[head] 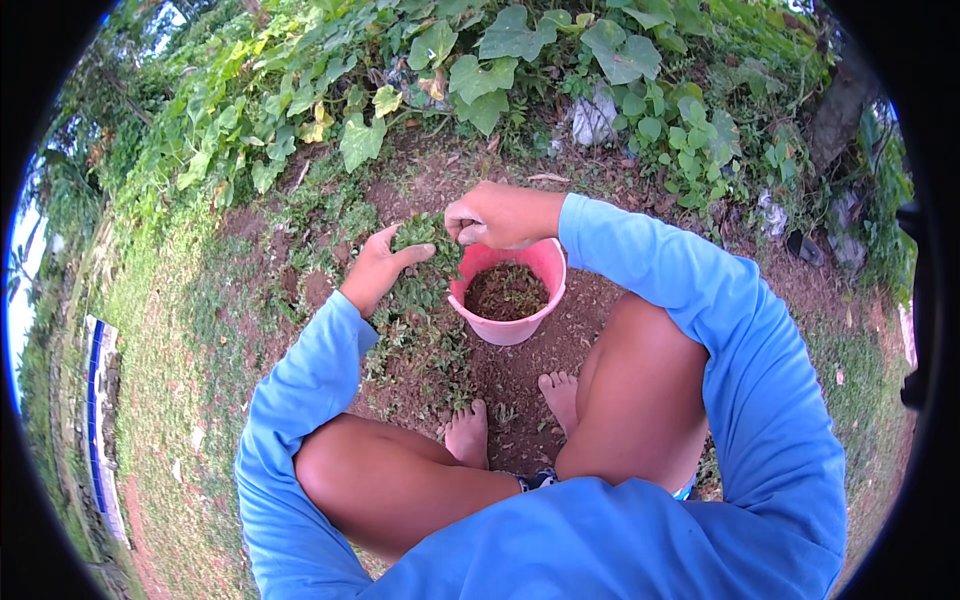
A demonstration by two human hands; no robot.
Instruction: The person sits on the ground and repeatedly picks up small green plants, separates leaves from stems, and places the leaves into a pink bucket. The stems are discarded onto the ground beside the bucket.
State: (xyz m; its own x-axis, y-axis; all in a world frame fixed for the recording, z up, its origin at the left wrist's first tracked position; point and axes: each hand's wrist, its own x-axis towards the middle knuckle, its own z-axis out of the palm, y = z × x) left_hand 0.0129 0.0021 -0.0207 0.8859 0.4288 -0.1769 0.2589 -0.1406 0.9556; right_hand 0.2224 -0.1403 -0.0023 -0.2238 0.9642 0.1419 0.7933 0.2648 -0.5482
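Observation:
My left hand (386, 262) holds a bunch of small-leaved green plants (431, 244), its thumb lying across the leaves. My right hand (495, 216) is at the right side of that bunch, over the bucket's far rim, with fingertips pinched together; whether they grip a stem I cannot tell. A pink plastic bucket (508, 330) stands on the soil just below my right hand. Inside it lies dark brown matter with bits of green plant (506, 291). Low weeds (412, 345) grow beside the bucket on the left, under my left hand.
My bare feet (466, 435) rest on the soil nearer than the bucket. Broad-leaved vines (484, 79) spread along the far side, with a whitish crumpled plastic piece (594, 118) among them. A tree trunk (841, 105) and a dark shoe-like object (805, 248) are at the right.

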